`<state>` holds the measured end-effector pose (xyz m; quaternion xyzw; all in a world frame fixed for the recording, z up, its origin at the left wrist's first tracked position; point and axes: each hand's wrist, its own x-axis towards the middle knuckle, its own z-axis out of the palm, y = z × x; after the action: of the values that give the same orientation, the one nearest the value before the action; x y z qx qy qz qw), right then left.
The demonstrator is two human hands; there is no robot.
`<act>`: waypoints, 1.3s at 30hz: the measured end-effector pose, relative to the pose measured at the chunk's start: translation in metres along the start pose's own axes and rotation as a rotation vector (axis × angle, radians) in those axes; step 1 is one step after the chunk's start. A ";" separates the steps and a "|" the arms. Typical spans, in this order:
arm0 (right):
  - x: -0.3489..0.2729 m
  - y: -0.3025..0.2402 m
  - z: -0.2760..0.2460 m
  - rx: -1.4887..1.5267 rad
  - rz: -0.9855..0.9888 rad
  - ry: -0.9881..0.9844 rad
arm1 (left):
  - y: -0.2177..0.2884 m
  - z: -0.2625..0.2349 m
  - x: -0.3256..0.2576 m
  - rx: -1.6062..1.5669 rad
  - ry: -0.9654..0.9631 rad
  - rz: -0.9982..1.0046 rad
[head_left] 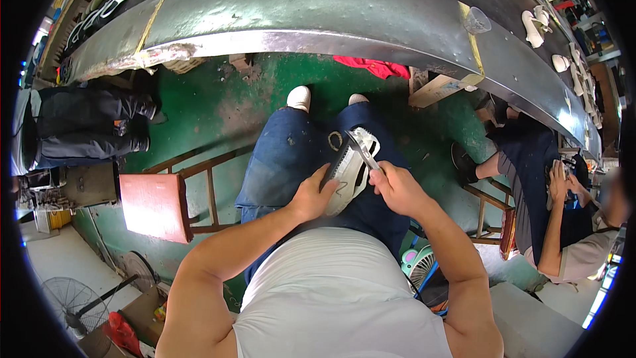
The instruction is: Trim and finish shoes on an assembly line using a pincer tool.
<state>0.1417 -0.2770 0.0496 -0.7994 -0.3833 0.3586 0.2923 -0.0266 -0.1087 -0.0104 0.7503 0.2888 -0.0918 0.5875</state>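
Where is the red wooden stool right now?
In the head view the red wooden stool stands on the green floor at the person's left, beside the left knee, apart from the left hand holding the shoe part.

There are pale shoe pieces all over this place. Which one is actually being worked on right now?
The white shoe upper resting on the person's lap: the left hand grips it and the right hand presses a metal tool to it. The other pale pieces lie untouched on the long bench.

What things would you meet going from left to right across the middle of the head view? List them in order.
Red stool → left hand → white shoe sole → right hand → seated co-worker.
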 end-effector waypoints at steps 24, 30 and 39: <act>-0.071 0.065 0.048 0.720 0.183 0.226 | 0.116 -0.062 0.012 -0.323 0.115 0.676; -0.070 0.069 0.044 0.503 0.110 0.109 | 0.056 -0.024 0.101 -0.250 -0.129 -0.027; -0.051 0.017 -0.005 0.195 0.071 -0.171 | 0.041 -0.008 0.029 0.529 0.151 0.296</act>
<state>0.1294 -0.3291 0.0580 -0.7470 -0.3414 0.4711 0.3219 0.0173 -0.0973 0.0122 0.9157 0.1852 -0.0211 0.3559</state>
